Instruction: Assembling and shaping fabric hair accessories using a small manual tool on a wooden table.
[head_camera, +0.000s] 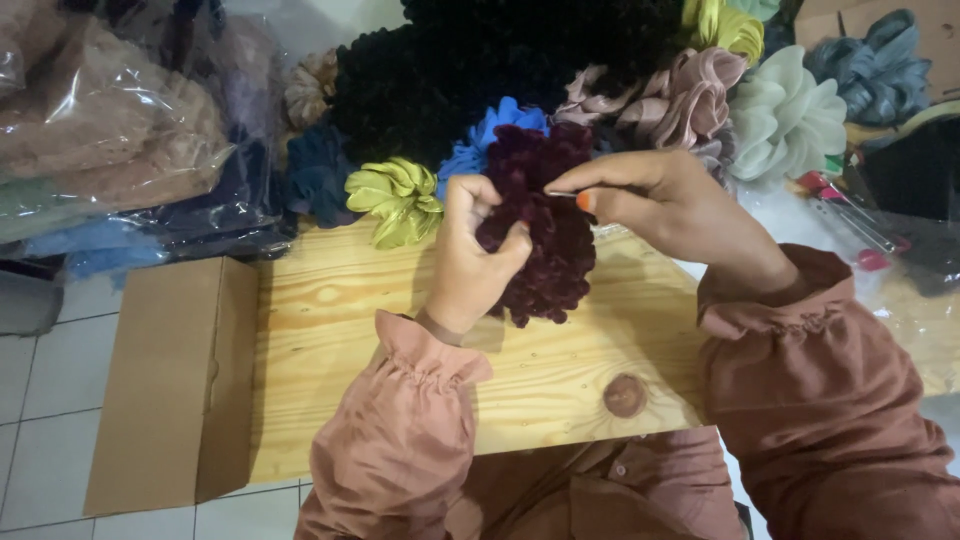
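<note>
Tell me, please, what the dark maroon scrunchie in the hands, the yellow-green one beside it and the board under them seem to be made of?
The maroon scrunchie looks like velvet: matte, deep, fuzzy pile. The yellow-green scrunchie looks like satin, its smooth folds catching light. The board appears to be unfinished pale wood, with grain lines and a dark knot.

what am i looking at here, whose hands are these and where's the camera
The single picture comes from a camera worn on a person's head, looking down at their own two bare hands in pinkish-brown sleeves. The left hand grips a dark maroon velvet scrunchie over a pale wooden board. The right hand pinches what looks like a thin needle at the scrunchie's top. Behind lie more scrunchies: a yellow-green one, a blue one, a pale mint one. A cardboard box sits to the left.
</note>
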